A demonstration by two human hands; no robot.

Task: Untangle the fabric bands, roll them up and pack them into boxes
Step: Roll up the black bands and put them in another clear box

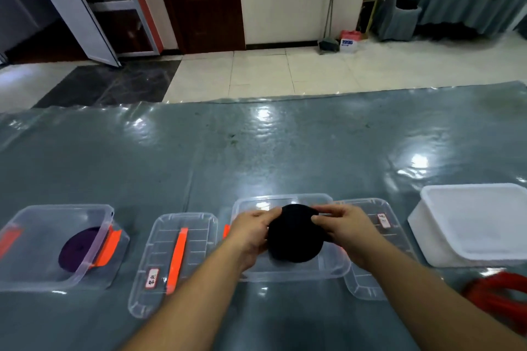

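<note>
A rolled black fabric band (295,236) is held over the middle clear plastic box (296,272). My left hand (251,232) grips its left side and my right hand (342,226) pinches its upper right edge. At the left stands another clear box (42,276) with orange latches, holding a rolled purple band (77,249). A red band (499,296) lies loose at the table's right edge.
A clear lid (174,259) with an orange latch and a label lies between the two boxes. Another clear lid (373,288) lies under the middle box's right side. A white lidded container (473,225) stands at the right. The table (256,151) has a shiny grey-green cover.
</note>
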